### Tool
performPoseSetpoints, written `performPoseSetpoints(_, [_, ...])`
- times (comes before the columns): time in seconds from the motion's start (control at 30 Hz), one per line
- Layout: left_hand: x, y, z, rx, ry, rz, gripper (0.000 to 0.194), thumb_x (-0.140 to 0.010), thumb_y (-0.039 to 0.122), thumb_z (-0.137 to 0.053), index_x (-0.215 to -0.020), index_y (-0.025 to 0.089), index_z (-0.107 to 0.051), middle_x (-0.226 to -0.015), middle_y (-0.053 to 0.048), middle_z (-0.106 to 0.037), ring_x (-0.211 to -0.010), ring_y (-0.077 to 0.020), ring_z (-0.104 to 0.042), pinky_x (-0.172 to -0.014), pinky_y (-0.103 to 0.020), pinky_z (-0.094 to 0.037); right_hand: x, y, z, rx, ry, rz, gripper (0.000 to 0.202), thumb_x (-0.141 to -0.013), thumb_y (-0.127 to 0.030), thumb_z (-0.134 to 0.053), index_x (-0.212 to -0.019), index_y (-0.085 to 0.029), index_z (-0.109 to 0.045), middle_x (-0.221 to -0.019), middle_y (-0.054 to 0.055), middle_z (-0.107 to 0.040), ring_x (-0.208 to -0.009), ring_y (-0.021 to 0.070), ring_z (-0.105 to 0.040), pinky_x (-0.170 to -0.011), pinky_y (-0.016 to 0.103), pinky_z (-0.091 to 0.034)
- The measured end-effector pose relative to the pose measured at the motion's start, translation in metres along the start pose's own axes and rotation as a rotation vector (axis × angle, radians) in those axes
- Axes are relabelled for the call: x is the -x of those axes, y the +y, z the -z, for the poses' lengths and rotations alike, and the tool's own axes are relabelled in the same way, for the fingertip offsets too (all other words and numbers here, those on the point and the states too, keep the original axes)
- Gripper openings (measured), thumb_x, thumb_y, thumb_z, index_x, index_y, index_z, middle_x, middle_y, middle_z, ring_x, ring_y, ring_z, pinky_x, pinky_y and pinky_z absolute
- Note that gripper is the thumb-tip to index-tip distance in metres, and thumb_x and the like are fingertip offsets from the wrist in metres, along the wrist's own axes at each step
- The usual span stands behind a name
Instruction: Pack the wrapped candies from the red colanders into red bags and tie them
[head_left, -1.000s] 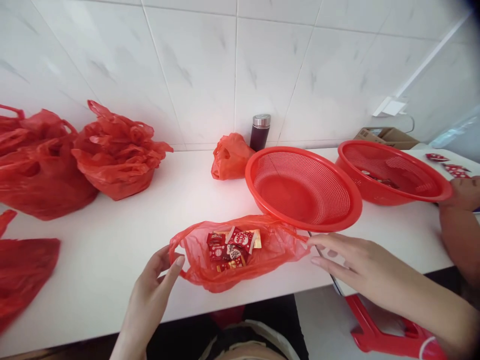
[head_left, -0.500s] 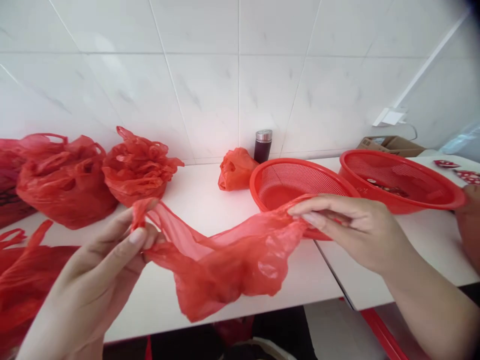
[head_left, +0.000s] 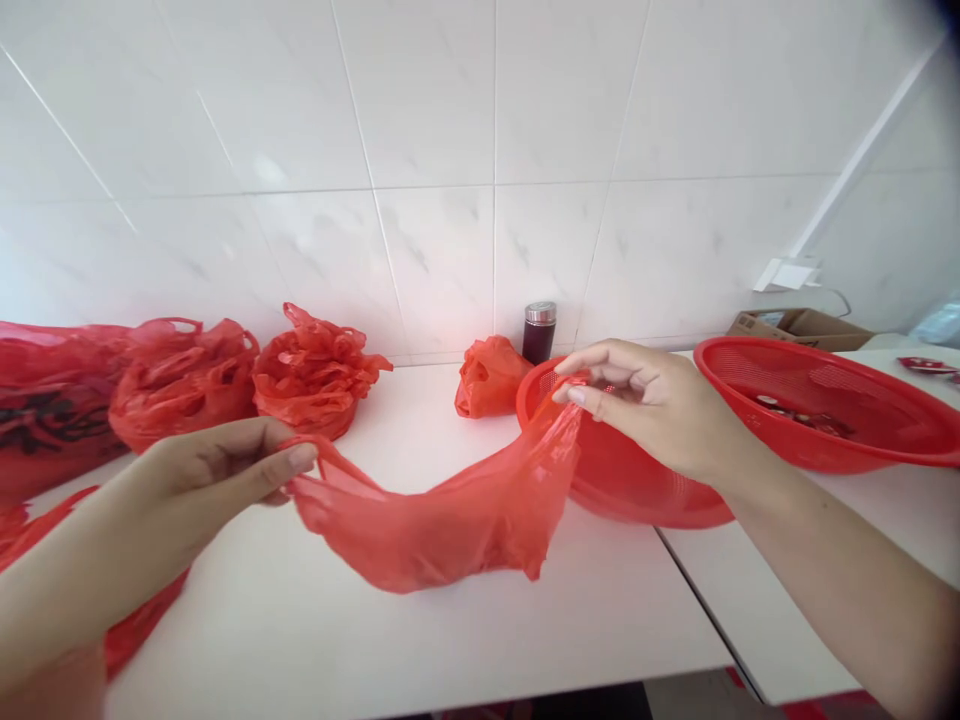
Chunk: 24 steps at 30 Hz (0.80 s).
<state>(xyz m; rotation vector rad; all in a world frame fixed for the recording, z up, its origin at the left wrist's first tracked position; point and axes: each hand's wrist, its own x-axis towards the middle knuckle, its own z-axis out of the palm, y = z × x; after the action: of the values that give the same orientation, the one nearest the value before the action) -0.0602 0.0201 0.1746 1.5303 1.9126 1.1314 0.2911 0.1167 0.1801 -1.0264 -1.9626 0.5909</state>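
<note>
A thin red plastic bag [head_left: 435, 535] hangs stretched between my two hands above the white table. My left hand [head_left: 225, 475] pinches one end of it, near a handle loop, between thumb and fingers. At the other end, my right hand [head_left: 637, 405] grips the gathered plastic with thumb and fingertips. The bag sags in the middle and looks slack; whether anything is inside cannot be made out. Behind my right hand stands a red perforated basket [head_left: 637, 480], partly covered by the hand and the bag.
Stuffed red bags [head_left: 184, 385] line the wall at left, beside a bowl-shaped heap of red bags [head_left: 319, 370]. A bundled red bag [head_left: 491, 375] and a dark flask [head_left: 540, 335] stand mid-table. A second red basket [head_left: 832, 440] holds small items; behind is a cardboard box [head_left: 802, 325].
The bag is drawn longer and flatter between my hands. My right hand has risen and shifted slightly left with its end. The view has tilted upward.
</note>
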Motion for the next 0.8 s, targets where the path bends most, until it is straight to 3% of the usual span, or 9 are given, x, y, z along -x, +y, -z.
performPoseSetpoints(0.13, [-0.006,0.020,-0.025,0.309,-0.046,-0.124,0.038,-0.075,0.050,-0.068,-0.098,0.020,-0.071,-0.113,-0.008,-0.070,-0.105,-0.0259,-0.063,-0.083,-0.035,-0.055,-0.014,-0.015,-0.010,-0.022,-0.096,0.120,0.017,-0.085,-0.032,-0.061,-0.099,-0.025,-0.067,-0.092,0.001,-0.070,-0.083,0.0152,-0.064,-0.071,0.028,-0.049])
performPoseSetpoints(0.23, [-0.012,0.032,-0.051,0.525,-0.259,-0.156,0.037,-0.078,0.041,-0.068,-0.112,0.028,-0.064,-0.107,-0.005,-0.070,-0.097,-0.0237,-0.067,-0.083,-0.038,-0.055,-0.023,-0.038,-0.026,-0.075,-0.251,0.233,0.014,-0.086,-0.025,-0.059,-0.097,-0.025,-0.067,-0.092,-0.001,-0.069,-0.085,0.0138,-0.064,-0.073,0.027,-0.049])
performPoseSetpoints(0.3, [-0.014,0.038,-0.066,0.445,-0.445,-0.166,0.041,-0.078,0.032,-0.069,-0.117,0.033,-0.061,-0.101,-0.002,-0.069,-0.088,-0.0204,-0.067,-0.079,-0.035,-0.055,-0.029,-0.054,-0.040,-0.087,-0.363,0.298,0.014,-0.085,-0.019,-0.058,-0.095,-0.025,-0.066,-0.086,-0.003,-0.068,-0.080,0.0118,-0.063,-0.072,0.026,-0.048])
performPoseSetpoints(0.37, [-0.014,0.042,-0.077,0.312,-0.542,-0.160,0.034,-0.075,0.026,-0.070,-0.109,0.029,-0.064,-0.097,-0.002,-0.067,-0.085,-0.0191,-0.064,-0.074,-0.032,-0.055,-0.033,-0.067,-0.055,-0.089,-0.434,0.366,0.014,-0.085,-0.016,-0.058,-0.094,-0.024,-0.065,-0.080,-0.005,-0.066,-0.075,0.0102,-0.060,-0.070,0.026,-0.046])
performPoseSetpoints(0.47, [-0.013,0.041,-0.085,0.242,-0.461,-0.084,0.003,-0.077,0.025,-0.062,-0.076,0.022,-0.062,-0.076,0.001,-0.058,-0.067,-0.0138,-0.057,-0.058,-0.025,-0.049,-0.037,-0.073,-0.072,-0.170,-0.457,0.430,0.011,-0.088,-0.018,-0.057,-0.095,-0.024,-0.063,-0.085,-0.005,-0.066,-0.081,0.0107,-0.060,-0.073,0.025,-0.047])
performPoseSetpoints(0.53, [-0.012,0.037,-0.086,0.301,-0.371,-0.005,0.018,-0.081,0.030,-0.057,-0.065,0.022,-0.055,-0.064,0.003,-0.048,-0.056,-0.0101,-0.047,-0.050,-0.022,-0.043,-0.039,-0.065,-0.077,-0.253,-0.415,0.415,0.015,-0.088,-0.020,-0.058,-0.102,-0.024,-0.062,-0.098,-0.003,-0.066,-0.091,0.0117,-0.061,-0.079,0.026,-0.048])
performPoseSetpoints(0.63, [-0.013,0.032,-0.085,0.437,-0.330,0.085,0.024,-0.084,0.043,-0.056,-0.074,0.022,-0.060,-0.066,0.002,-0.051,-0.057,-0.0108,-0.048,-0.052,-0.023,-0.044,-0.040,-0.042,-0.082,-0.295,-0.383,0.331,0.024,-0.086,-0.018,-0.057,-0.108,-0.026,-0.060,-0.110,-0.001,-0.064,-0.096,0.0131,-0.060,-0.081,0.030,-0.050])
performPoseSetpoints(0.73, [-0.012,0.030,-0.086,0.485,-0.378,0.110,0.032,-0.084,0.053,-0.056,-0.089,0.022,-0.064,-0.069,0.002,-0.053,-0.058,-0.0122,-0.051,-0.054,-0.025,-0.045,-0.036,-0.024,-0.086,-0.306,-0.395,0.228,0.019,-0.085,-0.014,-0.052,-0.099,-0.024,-0.060,-0.099,0.000,-0.066,-0.085,0.0128,-0.061,-0.073,0.030,-0.051])
performPoseSetpoints(0.8, [-0.010,0.031,-0.088,0.458,-0.421,0.093,0.033,-0.086,0.054,-0.053,-0.087,0.022,-0.063,-0.061,0.004,-0.049,-0.052,-0.0111,-0.046,-0.052,-0.025,-0.043,-0.026,-0.024,-0.084,-0.338,-0.346,0.194,0.014,-0.085,-0.014,-0.050,-0.092,-0.023,-0.058,-0.090,-0.001,-0.065,-0.080,0.0124,-0.061,-0.071,0.029,-0.051])
